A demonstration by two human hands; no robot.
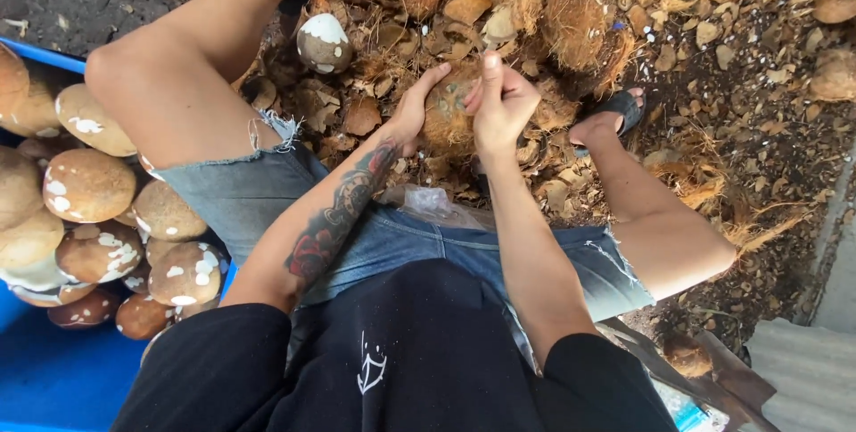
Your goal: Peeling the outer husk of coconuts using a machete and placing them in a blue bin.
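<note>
Head view shows a brown fibrous husked coconut (448, 115) between the knees, left hand (412, 111) cupping its side, right hand (499, 102) gripping the top. Loose fibre could let it slip onto the dry brown husk scraps (357, 111) below.

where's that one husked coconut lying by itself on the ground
In the head view, the husked coconut lies upper left of centre on the husk scraps, just right of the person's left knee, beyond the left hand.

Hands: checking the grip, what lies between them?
In the head view, a fibrous brown coconut sits between the left hand and right hand, both touching it.
</note>
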